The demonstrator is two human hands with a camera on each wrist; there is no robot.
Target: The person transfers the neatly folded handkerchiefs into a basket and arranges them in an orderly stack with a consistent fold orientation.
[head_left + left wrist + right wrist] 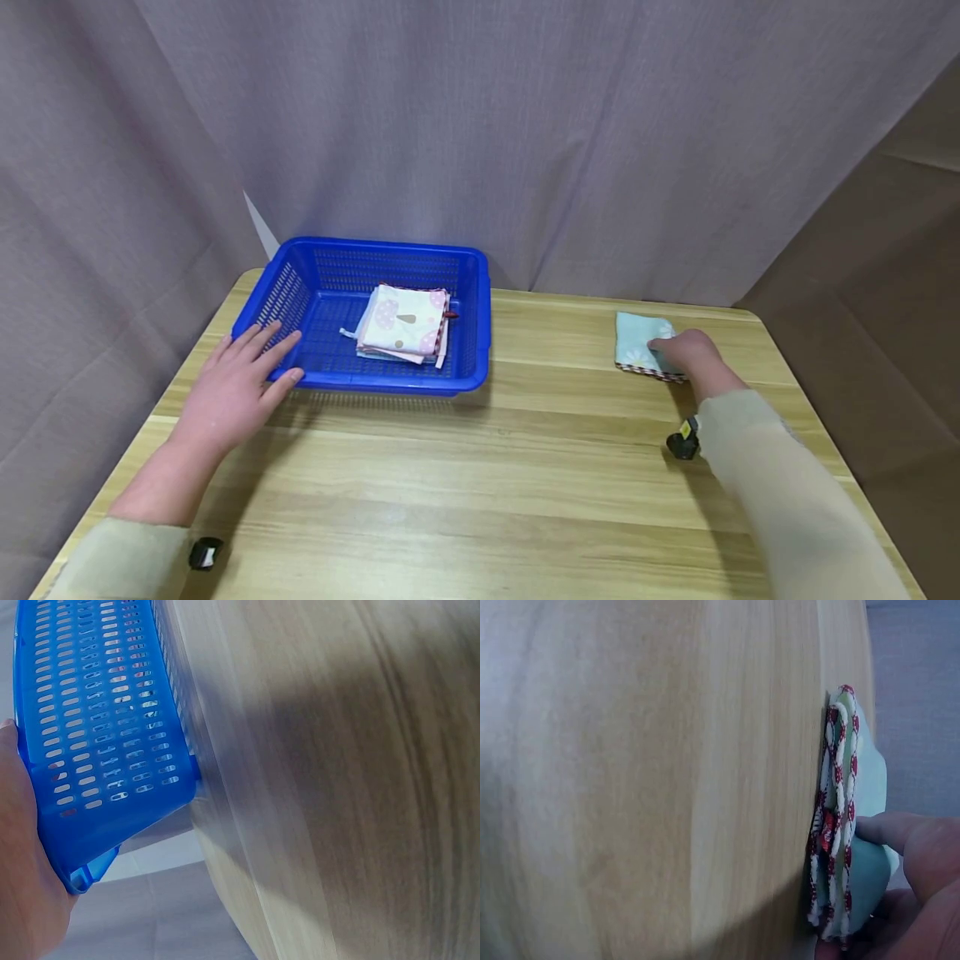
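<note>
My right hand (692,354) pinches the right side of a folded light-green handkerchief (633,332) near the table's back right. In the right wrist view the thumb (892,829) lies on top of it, and other fingers curl at its side and underneath. The handkerchief's layered edges (836,795) have a red-and-white trim. My left hand (232,387) rests on the front left corner of a blue plastic basket (375,383), fingers extended over the rim. Inside the basket lies a stack of folded handkerchiefs (408,321), the top one white with pink and brown shapes.
The wooden table (465,492) runs back to a grey curtain (465,125) behind the basket. A brown panel (885,292) stands along the right side. Small black devices sit at the wrists, one by the right sleeve (780,492).
</note>
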